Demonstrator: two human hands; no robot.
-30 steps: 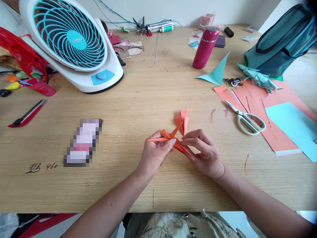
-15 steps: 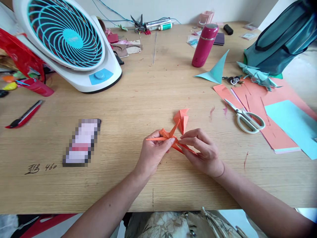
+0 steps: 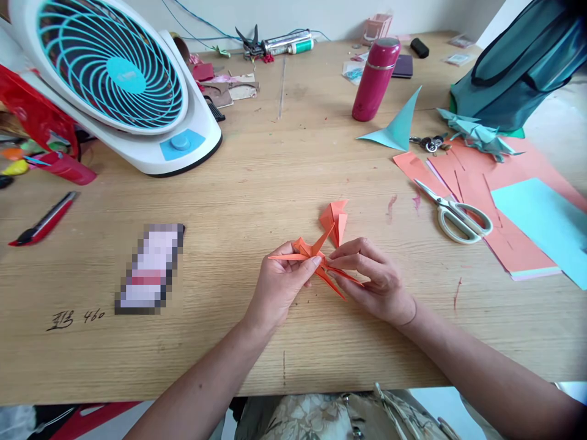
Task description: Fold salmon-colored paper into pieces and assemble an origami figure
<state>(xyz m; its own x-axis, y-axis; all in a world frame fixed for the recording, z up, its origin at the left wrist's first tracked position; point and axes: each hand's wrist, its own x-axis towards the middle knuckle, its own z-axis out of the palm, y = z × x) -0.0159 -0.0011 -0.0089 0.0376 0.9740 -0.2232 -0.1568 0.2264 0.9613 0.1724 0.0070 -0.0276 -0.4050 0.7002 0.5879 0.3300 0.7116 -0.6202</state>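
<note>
Between my hands is an orange origami figure (image 3: 317,247) with several thin pointed spikes sticking out. My left hand (image 3: 279,282) is closed on its left side, the thumb pressed on its middle. On the right side, my right hand (image 3: 369,274) pinches one of the spikes between thumb and fingers. Part of the figure is hidden by my fingers. Just beyond my hands a second folded orange paper piece (image 3: 334,220) lies on the wooden table (image 3: 220,220).
To the right lie white-handled scissors (image 3: 458,219) on orange paper sheets (image 3: 523,244), near a blue sheet (image 3: 541,214) and a blue origami figure (image 3: 481,135). A magenta bottle (image 3: 376,79) stands behind. At left are a fan (image 3: 183,153), a phone (image 3: 149,269) and a utility knife (image 3: 44,220).
The right fingers have shifted slightly on the origami figure, and a lower spike now shows more clearly, pointing down and right. The view has tilted a little. Both hands keep their hold.
</note>
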